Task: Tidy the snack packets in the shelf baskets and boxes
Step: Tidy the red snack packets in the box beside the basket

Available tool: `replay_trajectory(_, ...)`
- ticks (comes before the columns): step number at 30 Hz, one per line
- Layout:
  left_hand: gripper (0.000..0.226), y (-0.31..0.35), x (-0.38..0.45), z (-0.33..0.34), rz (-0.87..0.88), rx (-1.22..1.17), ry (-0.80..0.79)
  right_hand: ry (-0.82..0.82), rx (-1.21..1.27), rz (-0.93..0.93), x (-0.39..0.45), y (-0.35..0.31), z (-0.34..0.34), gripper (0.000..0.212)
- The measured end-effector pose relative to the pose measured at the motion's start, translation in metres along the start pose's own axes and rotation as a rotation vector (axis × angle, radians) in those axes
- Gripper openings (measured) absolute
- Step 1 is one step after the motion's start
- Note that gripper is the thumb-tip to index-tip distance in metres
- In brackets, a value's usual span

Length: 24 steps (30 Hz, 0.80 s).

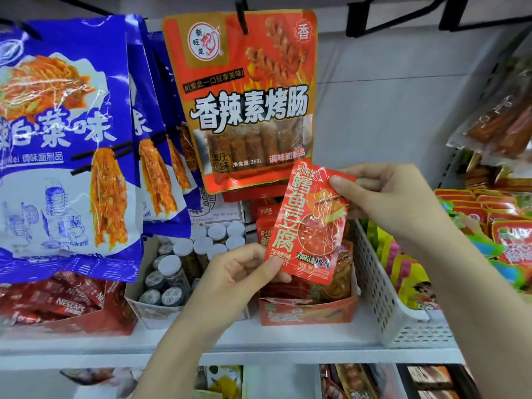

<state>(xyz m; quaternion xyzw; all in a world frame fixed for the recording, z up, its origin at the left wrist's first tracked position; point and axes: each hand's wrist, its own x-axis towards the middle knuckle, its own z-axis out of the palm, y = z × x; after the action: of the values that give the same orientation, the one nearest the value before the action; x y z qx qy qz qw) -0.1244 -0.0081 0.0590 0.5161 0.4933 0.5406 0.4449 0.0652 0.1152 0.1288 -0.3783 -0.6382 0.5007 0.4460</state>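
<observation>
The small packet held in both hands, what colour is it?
Mainly red, with pale green lettering; the head view shows the small packet clearly.

Left grip pinches low, thumb forward; right grip pinches higher, forearm raised.

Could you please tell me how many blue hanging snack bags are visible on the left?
3: a large front bag, a second behind its right edge, and a third further right. More may hang hidden behind.
</observation>
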Motion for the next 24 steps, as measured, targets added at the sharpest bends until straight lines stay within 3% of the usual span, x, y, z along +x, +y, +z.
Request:
replay_trajectory(3,0.069,0.0,0.003,0.006,-0.065,-0.417,-0.138,-0.101,0.175,0.03,-0.002,-0.001,0.002,0.013)
replay_trajectory(4,0.076,0.002,0.004,0.01,-0.109,-0.534,-0.189,-0.145,0.235,0.037,-0.003,-0.001,0.004,0.017)
replay_trajectory(8,0.042,0.003,0.006,0.031,-0.189,-0.672,-0.266,-0.241,0.393,0.053,-0.007,0.002,0.017,0.029)
replay_trajectory(11,0.026,0.002,0.009,0.036,-0.208,-0.566,-0.072,-0.191,0.366,0.067,-0.007,0.005,0.017,0.036)
replay_trajectory(16,0.04,0.001,0.014,0.034,-0.121,-0.249,0.273,-0.196,0.322,0.161,-0.006,0.002,0.0,0.036)
replay_trajectory(20,0.029,0.004,0.011,0.034,-0.072,-0.169,0.301,-0.095,0.168,0.083,-0.009,0.005,0.0,0.009)
replay_trajectory(24,0.02,0.007,0.01,0.031,-0.086,-0.185,0.268,-0.07,0.196,0.112,-0.009,0.005,-0.001,0.007)
